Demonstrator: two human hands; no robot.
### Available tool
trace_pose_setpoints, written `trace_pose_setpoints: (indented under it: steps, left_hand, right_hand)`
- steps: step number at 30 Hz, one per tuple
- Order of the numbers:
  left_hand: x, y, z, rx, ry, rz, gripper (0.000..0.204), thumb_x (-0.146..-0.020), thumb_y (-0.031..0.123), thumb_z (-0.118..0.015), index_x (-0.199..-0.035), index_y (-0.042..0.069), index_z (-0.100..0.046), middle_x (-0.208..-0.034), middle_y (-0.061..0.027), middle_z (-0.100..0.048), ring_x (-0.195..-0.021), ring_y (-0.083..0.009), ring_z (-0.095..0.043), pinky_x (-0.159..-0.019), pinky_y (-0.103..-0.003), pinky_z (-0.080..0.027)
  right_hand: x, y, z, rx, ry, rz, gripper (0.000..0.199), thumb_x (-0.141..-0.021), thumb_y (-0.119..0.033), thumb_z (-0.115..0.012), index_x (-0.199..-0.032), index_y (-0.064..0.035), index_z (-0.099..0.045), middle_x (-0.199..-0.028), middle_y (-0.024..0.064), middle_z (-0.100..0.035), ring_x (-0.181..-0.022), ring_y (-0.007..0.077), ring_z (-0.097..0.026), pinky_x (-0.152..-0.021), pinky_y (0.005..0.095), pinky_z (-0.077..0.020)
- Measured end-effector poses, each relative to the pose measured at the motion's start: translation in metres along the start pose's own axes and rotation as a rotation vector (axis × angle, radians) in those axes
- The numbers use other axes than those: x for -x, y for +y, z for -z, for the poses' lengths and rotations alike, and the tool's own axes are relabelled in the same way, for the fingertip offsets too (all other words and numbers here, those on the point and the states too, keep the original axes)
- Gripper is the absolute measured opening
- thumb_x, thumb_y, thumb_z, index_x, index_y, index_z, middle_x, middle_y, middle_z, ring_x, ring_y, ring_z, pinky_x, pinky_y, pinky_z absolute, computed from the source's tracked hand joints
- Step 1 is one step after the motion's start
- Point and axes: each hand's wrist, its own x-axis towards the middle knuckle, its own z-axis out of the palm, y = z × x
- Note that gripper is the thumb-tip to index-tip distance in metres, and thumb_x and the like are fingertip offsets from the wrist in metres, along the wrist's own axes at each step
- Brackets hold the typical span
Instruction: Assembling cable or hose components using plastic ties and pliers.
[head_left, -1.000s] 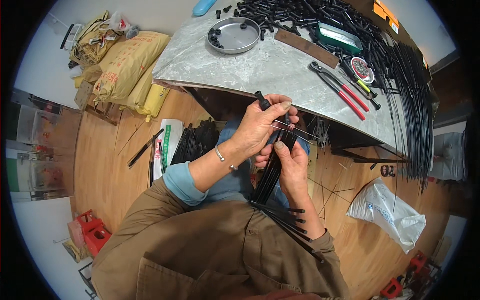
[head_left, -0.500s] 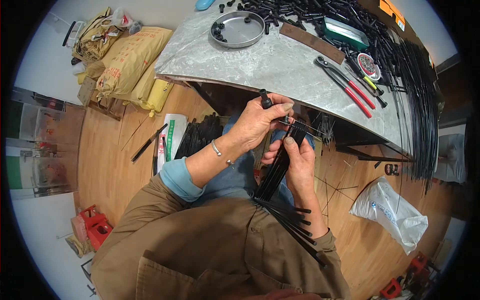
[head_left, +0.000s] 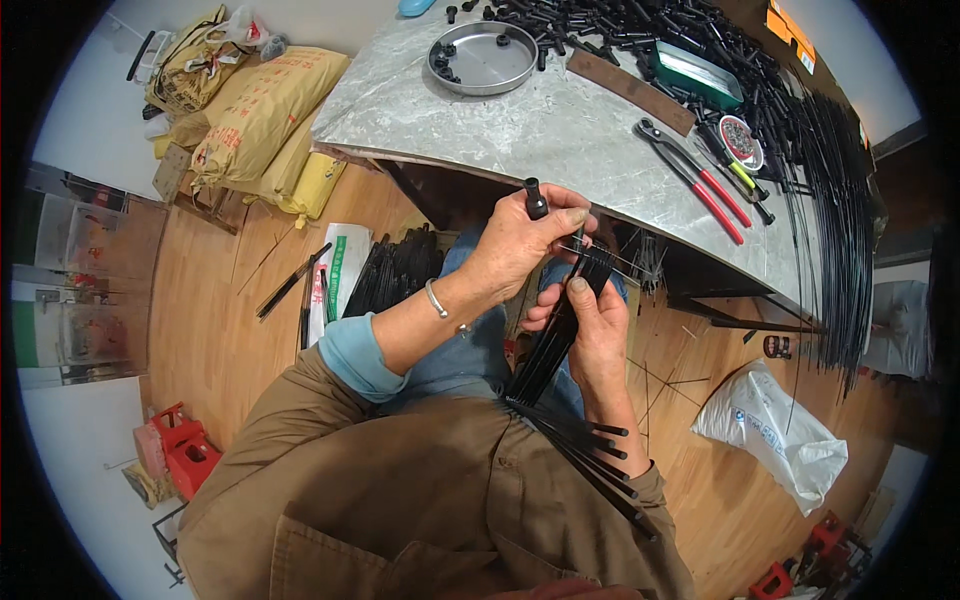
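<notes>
My left hand (head_left: 515, 245) is closed, with a black cylindrical piece (head_left: 536, 197) standing up out of its grip. Its thumb and fingertips pinch close to a thin metal wire (head_left: 620, 264) that crosses the upper ends of a bundle of slender black rods (head_left: 550, 345). Around that bundle my right hand (head_left: 595, 325) is closed, thumb lying on top just below the wire. The rods slant down toward my lap, where their lower ends fan out to the right. How the wire meets the rod ends is too small to make out.
On the grey table (head_left: 450, 140) sit a round metal tray (head_left: 490, 80), red-handled pliers (head_left: 700, 185), a brown bar (head_left: 630, 92) and a heap of black cylindrical pieces (head_left: 610, 25). Long black rods (head_left: 840, 230) overhang its right side. A white sack (head_left: 770, 430) lies on the floor.
The whole view has shifted slightly. Both hands keep nearly the same hold on the black piece and the rods, with only small finger movement.
</notes>
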Motion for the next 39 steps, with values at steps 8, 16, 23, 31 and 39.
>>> trace_pose_setpoints:
  steps: [8,16,23,31,39]
  left_hand:
    - [-0.0016,0.0011,-0.0022,0.049,-0.012,0.011,0.024,-0.089,0.014,-0.065,-0.108,0.001,-0.058,-0.097,-0.0098,-0.066,-0.087,-0.0168,-0.065,-0.071,-0.026,-0.052]
    - [-0.006,-0.0035,0.0044,0.126,-0.011,0.011,0.021,-0.086,0.012,-0.068,-0.103,0.002,-0.059,-0.089,-0.005,-0.063,-0.084,-0.0163,-0.064,-0.073,-0.028,-0.053]
    - [-0.0015,0.0017,0.0027,0.071,-0.002,0.021,0.024,-0.086,0.015,-0.068,-0.106,0.003,-0.059,-0.094,-0.0073,-0.066,-0.085,-0.0149,-0.065,-0.067,-0.023,-0.046]
    - [-0.0011,-0.0006,0.0021,0.053,0.009,0.003,0.023,-0.088,0.016,-0.067,-0.106,0.003,-0.059,-0.096,-0.0087,-0.066,-0.085,-0.0154,-0.065,-0.068,-0.023,-0.048]
    - [-0.0022,-0.001,0.0036,0.105,-0.003,0.001,0.02,-0.091,0.011,-0.06,-0.107,0.0,-0.057,-0.099,-0.0136,-0.066,-0.089,-0.0206,-0.066,-0.075,-0.031,-0.056]
  right_hand:
    - [0.0002,0.0,-0.0002,0.003,0.009,0.005,0.018,-0.097,-0.019,-0.052,-0.101,-0.0021,-0.052,-0.08,0.0109,-0.062,-0.067,0.0207,-0.066,-0.059,0.0355,-0.0604]
    - [-0.0007,-0.0002,-0.0003,-0.003,0.006,-0.005,0.022,-0.097,-0.019,-0.052,-0.11,-0.0011,-0.05,-0.08,0.0104,-0.062,-0.067,0.0208,-0.066,-0.06,0.0354,-0.0602]
    - [-0.0019,0.0002,-0.0007,-0.001,0.004,-0.01,0.021,-0.097,-0.019,-0.052,-0.108,-0.0004,-0.051,-0.08,0.0102,-0.061,-0.067,0.0207,-0.066,-0.06,0.0356,-0.0603]
    - [-0.0009,-0.0013,-0.0034,0.014,0.008,-0.019,0.02,-0.097,-0.018,-0.052,-0.106,-0.0007,-0.051,-0.08,0.0105,-0.061,-0.066,0.0207,-0.065,-0.06,0.0362,-0.0604]
    - [-0.0002,0.0,-0.0037,0.024,0.014,0.003,0.019,-0.097,-0.018,-0.052,-0.104,-0.0008,-0.051,-0.081,0.011,-0.062,-0.066,0.0206,-0.065,-0.059,0.0365,-0.0601]
